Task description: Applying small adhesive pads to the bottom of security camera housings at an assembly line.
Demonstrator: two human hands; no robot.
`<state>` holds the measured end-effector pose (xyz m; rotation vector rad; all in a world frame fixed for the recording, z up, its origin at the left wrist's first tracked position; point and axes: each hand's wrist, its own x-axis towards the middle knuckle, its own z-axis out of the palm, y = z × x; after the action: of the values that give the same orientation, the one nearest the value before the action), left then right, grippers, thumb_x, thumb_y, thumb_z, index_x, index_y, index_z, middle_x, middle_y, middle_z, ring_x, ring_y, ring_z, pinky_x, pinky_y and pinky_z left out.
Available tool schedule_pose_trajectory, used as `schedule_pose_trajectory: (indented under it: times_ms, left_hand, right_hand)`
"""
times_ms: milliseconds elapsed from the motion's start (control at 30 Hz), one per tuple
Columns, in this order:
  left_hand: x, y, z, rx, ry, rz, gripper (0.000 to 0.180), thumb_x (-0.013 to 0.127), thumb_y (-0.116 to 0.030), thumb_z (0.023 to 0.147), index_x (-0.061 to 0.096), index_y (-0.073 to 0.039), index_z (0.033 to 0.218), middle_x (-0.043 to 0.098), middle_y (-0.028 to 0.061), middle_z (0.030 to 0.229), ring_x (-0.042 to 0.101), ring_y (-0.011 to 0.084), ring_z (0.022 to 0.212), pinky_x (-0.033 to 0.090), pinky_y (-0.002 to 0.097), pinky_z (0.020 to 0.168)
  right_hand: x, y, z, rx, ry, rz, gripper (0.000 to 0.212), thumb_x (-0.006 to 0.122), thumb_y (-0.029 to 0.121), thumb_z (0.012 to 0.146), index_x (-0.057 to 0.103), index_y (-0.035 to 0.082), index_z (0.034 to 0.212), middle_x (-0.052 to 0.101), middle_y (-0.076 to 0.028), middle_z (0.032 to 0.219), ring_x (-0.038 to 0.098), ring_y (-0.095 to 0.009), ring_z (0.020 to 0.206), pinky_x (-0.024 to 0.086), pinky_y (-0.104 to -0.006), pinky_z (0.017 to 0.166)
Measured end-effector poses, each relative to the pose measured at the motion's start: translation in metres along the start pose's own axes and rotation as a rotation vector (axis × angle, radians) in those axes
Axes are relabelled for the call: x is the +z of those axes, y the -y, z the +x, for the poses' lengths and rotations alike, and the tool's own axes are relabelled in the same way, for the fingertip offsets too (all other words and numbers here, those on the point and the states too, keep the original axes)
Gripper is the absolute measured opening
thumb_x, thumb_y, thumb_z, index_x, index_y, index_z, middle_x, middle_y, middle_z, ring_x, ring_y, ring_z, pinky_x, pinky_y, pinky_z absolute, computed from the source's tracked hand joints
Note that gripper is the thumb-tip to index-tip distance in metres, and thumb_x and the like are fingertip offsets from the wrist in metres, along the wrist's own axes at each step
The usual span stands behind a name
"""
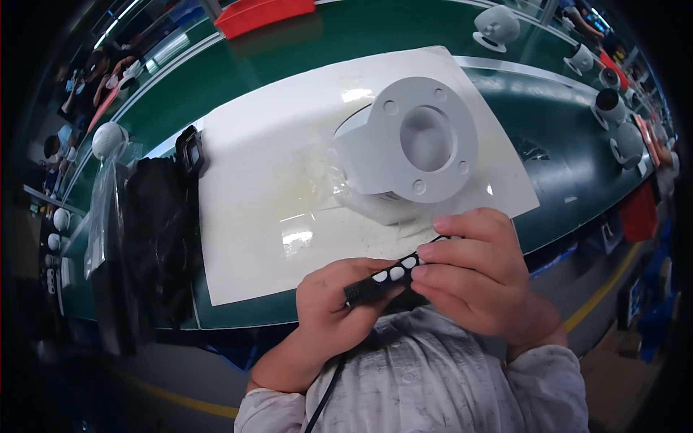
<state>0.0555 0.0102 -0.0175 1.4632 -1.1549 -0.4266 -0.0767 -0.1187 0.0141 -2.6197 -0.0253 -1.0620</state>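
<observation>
Close to my body, at the table's near edge, my left hand (pixel 325 303) is closed round one end of a black strip (pixel 361 291) that carries a row of white round pads. The fingers of my right hand (pixel 480 274) pinch the same strip towards its other end and cover part of it. Just beyond my hands lies a white rounded device (pixel 354 155). Its flat ring-shaped base (pixel 462 137) faces up, with a deep round hollow in the middle and several small round recesses about it. Neither hand touches the device.
A white sheet (pixel 253 209) covers the green table (pixel 325 36) under the device. To the left are a black bag (pixel 159 231), clear plastic wrap (pixel 107 209) and a white ball-shaped unit (pixel 110 139). A red bin (pixel 263 14) stands far off; more white units (pixel 497 27) line the far right.
</observation>
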Motion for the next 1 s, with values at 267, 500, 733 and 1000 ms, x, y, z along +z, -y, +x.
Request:
schedule_pose_trajectory:
  times_ms: [267, 500, 733, 1000]
  left_hand:
    - [-0.001, -0.001, 0.002, 0.068, 0.014, 0.0, 0.015, 0.069, -0.003, 0.064, 0.06, -0.001, 0.075, 0.061, 0.0106, 0.072, 0.059, 0.0191, 0.057, 0.044, 0.0242, 0.052]
    - [-0.003, 0.0, 0.003, 0.177, 0.07, 0.056, 0.025, 0.068, -0.001, 0.061, 0.057, -0.001, 0.084, 0.061, 0.012, 0.079, 0.06, 0.0223, 0.064, 0.047, 0.0262, 0.056]
    - [-0.006, 0.0, 0.004, 0.182, 0.114, 0.061, 0.029, 0.064, 0.001, 0.058, 0.057, 0.0, 0.086, 0.06, 0.0119, 0.081, 0.06, 0.0235, 0.068, 0.048, 0.0269, 0.059]
    - [-0.003, -0.002, 0.008, 0.246, 0.112, 0.137, 0.027, 0.063, -0.001, 0.061, 0.057, -0.002, 0.087, 0.06, 0.0109, 0.081, 0.06, 0.0238, 0.068, 0.048, 0.0282, 0.057]
  right_hand:
    - [0.008, -0.005, -0.007, -0.111, -0.143, -0.02, 0.02, 0.065, 0.008, 0.059, 0.062, 0.01, 0.079, 0.058, 0.0, 0.092, 0.054, -0.02, 0.089, 0.039, -0.0306, 0.066]
    - [0.01, 0.0, 0.008, -0.104, -0.147, 0.19, 0.02, 0.064, 0.011, 0.064, 0.06, 0.012, 0.084, 0.056, 0.001, 0.09, 0.055, -0.019, 0.084, 0.039, -0.0287, 0.064]
    - [0.013, 0.0, 0.003, -0.245, -0.11, 0.201, 0.024, 0.063, 0.007, 0.067, 0.056, 0.013, 0.089, 0.054, -0.002, 0.086, 0.053, -0.017, 0.08, 0.039, -0.0274, 0.065]
    - [-0.001, 0.004, 0.035, 0.064, 0.175, 0.53, 0.061, 0.06, -0.004, 0.07, 0.024, 0.01, 0.117, 0.053, -0.01, 0.08, 0.054, -0.02, 0.075, 0.044, -0.0304, 0.065]
